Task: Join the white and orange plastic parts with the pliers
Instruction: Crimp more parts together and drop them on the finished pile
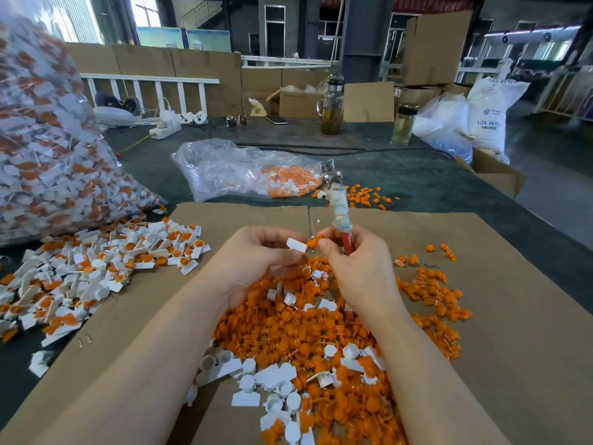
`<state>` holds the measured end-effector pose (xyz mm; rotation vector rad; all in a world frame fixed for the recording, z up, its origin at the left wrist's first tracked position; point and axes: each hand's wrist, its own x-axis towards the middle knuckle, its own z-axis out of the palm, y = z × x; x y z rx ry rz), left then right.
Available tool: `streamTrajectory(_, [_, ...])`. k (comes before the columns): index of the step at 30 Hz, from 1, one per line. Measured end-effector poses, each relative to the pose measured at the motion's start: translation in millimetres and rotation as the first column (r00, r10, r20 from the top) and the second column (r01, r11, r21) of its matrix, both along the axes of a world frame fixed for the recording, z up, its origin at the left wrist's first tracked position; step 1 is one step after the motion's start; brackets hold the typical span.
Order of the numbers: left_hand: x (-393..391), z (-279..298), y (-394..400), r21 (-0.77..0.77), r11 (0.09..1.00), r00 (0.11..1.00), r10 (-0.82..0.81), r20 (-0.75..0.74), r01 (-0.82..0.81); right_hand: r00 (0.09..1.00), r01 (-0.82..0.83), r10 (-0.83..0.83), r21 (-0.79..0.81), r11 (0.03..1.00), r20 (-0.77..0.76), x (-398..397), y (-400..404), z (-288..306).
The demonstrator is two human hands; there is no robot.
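My left hand (256,261) pinches a small white plastic part (296,245) above the cardboard. My right hand (353,268) pinches an orange plastic part (314,241) at its fingertips, right beside the white one. The same hand grips the pliers (337,200) by their red handle. Their cloth-wrapped shaft and metal jaws point up and away from me. Below both hands lies a heap of loose orange parts (321,332), with loose white parts (279,383) at its near side.
A pile of joined white-and-orange pieces (96,268) lies to the left. A big clear bag of such pieces (48,139) stands at far left; a smaller bag (244,168) lies beyond the cardboard sheet (513,316). Two glass bottles (332,107) stand at the back.
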<state>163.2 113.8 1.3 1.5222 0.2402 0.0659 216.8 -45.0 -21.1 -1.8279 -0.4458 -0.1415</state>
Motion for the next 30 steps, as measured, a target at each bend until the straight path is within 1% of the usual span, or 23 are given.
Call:
streamTrajectory(2, [0.1, 1.4, -2.0, -0.03, 0.998, 0.999, 0.048, 0.003, -0.048, 1.0, 0.001, -0.001, 0.027, 1.0, -0.005, -0.3, -0.3, 0.7])
streamTrajectory(3, [0.5, 2.0, -3.1, -0.016, 0.997, 0.997, 0.079, 0.003, -0.079, 1.0, 0.003, -0.003, 0.035, 0.999, -0.004, -0.3, -0.5, 0.7])
streamTrajectory(6, [1.0, 1.4, -7.1, 0.086, 0.979, 0.983, 0.183, 0.009, -0.183, 1.0, 0.011, -0.012, 0.04, 0.999, 0.008, -1.8, -0.4, 2.4])
streamTrajectory(8, [1.6, 0.1, -9.4, 0.12, 0.962, 0.969, 0.244, 0.028, -0.246, 1.0, 0.01, -0.01, 0.036, 0.999, 0.017, -2.2, -0.1, 2.9])
streamTrajectory(11, [2.0, -0.1, -12.6, 0.061, 0.955, 0.956, 0.288, 0.046, -0.291, 0.999, 0.0, -0.002, 0.033, 0.999, 0.044, -3.6, 0.4, 3.4])
streamTrajectory(17, [-1.3, 5.0, -23.3, -0.043, 0.972, 0.971, 0.232, 0.056, -0.23, 0.997, 0.01, -0.015, 0.065, 0.998, 0.08, -4.5, 1.2, 3.9])
streamTrajectory(21, [-2.8, 8.5, -28.3, -0.128, 0.969, 0.975, 0.219, 0.038, -0.213, 0.992, 0.061, -0.071, 0.095, 0.994, 0.107, -4.3, 0.3, 3.0])
streamTrajectory(23, [-3.2, 9.2, -30.1, -0.158, 0.967, 0.978, 0.207, 0.031, -0.199, 0.987, 0.091, -0.101, 0.085, 0.992, 0.122, -3.6, 0.0, 2.2])
streamTrajectory(27, [-4.0, 9.5, -31.6, -0.195, 0.963, 0.98, 0.196, 0.044, -0.184, 0.978, 0.13, -0.139, 0.068, 0.989, 0.154, -3.6, 1.0, 1.2])
streamTrajectory(30, [-4.3, 9.0, -33.0, -0.191, 0.963, 0.975, 0.209, 0.078, -0.191, 0.971, 0.15, -0.158, 0.06, 0.987, 0.178, -4.1, 2.0, 0.7])
